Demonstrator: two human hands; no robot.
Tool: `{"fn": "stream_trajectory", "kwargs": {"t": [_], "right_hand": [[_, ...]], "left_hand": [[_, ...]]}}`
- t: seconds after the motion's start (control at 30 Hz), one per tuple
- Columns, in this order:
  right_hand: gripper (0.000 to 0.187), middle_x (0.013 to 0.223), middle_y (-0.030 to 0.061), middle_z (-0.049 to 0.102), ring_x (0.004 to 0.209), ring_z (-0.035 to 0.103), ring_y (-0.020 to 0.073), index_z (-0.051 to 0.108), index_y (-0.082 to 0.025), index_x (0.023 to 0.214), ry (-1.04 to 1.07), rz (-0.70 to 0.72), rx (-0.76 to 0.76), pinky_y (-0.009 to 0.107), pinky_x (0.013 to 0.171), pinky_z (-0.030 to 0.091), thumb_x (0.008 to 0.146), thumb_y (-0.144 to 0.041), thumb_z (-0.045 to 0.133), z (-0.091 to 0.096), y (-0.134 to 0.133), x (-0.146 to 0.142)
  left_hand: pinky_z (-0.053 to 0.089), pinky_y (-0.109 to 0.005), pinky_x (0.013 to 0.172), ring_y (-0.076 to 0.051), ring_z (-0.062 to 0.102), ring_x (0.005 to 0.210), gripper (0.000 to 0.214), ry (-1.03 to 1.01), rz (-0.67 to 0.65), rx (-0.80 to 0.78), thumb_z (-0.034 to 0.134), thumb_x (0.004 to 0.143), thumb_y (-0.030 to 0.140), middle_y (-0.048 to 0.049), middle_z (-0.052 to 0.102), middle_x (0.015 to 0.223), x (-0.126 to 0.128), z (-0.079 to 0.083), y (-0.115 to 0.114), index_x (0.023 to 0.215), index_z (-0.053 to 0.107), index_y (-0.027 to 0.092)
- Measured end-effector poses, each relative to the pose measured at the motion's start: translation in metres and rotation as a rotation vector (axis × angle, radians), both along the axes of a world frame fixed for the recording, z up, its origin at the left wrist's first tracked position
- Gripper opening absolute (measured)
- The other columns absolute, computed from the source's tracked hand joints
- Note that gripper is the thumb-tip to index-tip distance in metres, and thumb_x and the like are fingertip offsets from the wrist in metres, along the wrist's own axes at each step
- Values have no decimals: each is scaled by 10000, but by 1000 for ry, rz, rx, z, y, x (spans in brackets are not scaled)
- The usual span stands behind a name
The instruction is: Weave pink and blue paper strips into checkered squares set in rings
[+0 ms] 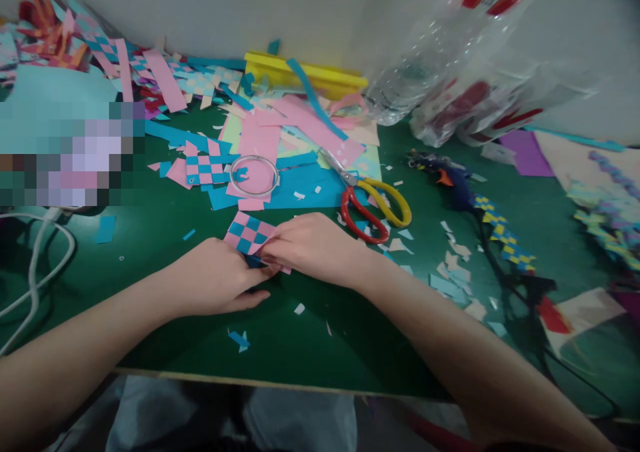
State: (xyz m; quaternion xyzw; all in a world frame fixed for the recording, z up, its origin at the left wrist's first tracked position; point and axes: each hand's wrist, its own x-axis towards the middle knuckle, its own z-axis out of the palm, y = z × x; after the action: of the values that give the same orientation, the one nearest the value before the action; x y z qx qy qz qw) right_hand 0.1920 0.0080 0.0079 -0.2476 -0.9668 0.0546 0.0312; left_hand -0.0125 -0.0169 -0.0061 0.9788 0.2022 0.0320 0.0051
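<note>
My left hand (217, 284) and my right hand (313, 245) meet near the middle of the green table (165, 319). Both pinch the near edge of a small woven pink and blue paper square (249, 233) that lies flat between them. The fingers of each hand are pressed together on the paper. The lower corner of the weave is hidden under my fingers.
Red and yellow scissors (373, 199) lie just right of my right hand. A second woven piece (206, 165), a clear tape ring (254, 175) and loose paper strips lie behind. Crumpled plastic bottles (450, 59) stand at the back right, a white cable (35, 279) at the left.
</note>
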Motion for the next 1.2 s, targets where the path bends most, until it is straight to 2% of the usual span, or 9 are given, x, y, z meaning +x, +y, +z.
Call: {"fn": "stream_trajectory", "kwargs": {"t": [0.23,0.37,0.57,0.87,1.07,1.2], "right_hand": [[150,707,-17,672,711,568,118,671,-212,773,24,21,-45,257,560,278,868,-168,563,2,5,4],[171,738,-18,687,723,561,114,682,-213,792,85,50,-32,254,571,284,890,-188,543,-3,8,7],[232,702,-15,673,713,544,121,649,-193,724,64,67,27,270,574,280,911,-188,512,-1,5,4],[178,714,-5,665,691,531,129,657,-201,781,46,64,38,272,567,268,899,-186,525,-4,6,2],[173,725,-12,674,740,560,116,665,-201,758,45,69,-10,257,577,287,870,-140,550,-1,7,4],[174,711,-11,670,714,559,125,653,-186,745,34,53,23,266,581,294,878,-160,543,-1,5,1]], "left_hand": [[323,-251,457,-171,581,527,320,-3,-5,-4,489,900,392,-15,645,611,0,-1,1,1135,607,209],[316,-255,440,-176,577,499,327,6,-4,9,491,898,391,-3,632,579,1,-1,1,1149,603,213],[358,-254,458,-172,589,525,313,-15,-6,-2,482,901,391,-12,639,605,0,-1,1,1111,618,203],[356,-258,443,-178,582,506,315,-5,0,-17,478,902,385,-14,628,583,2,1,1,1113,624,202],[357,-249,466,-169,582,525,321,13,2,-28,478,903,390,-21,634,598,2,-1,1,1122,617,200],[353,-240,469,-164,581,531,308,-14,6,-25,490,898,388,-19,633,600,2,-2,1,1109,618,204]]}}
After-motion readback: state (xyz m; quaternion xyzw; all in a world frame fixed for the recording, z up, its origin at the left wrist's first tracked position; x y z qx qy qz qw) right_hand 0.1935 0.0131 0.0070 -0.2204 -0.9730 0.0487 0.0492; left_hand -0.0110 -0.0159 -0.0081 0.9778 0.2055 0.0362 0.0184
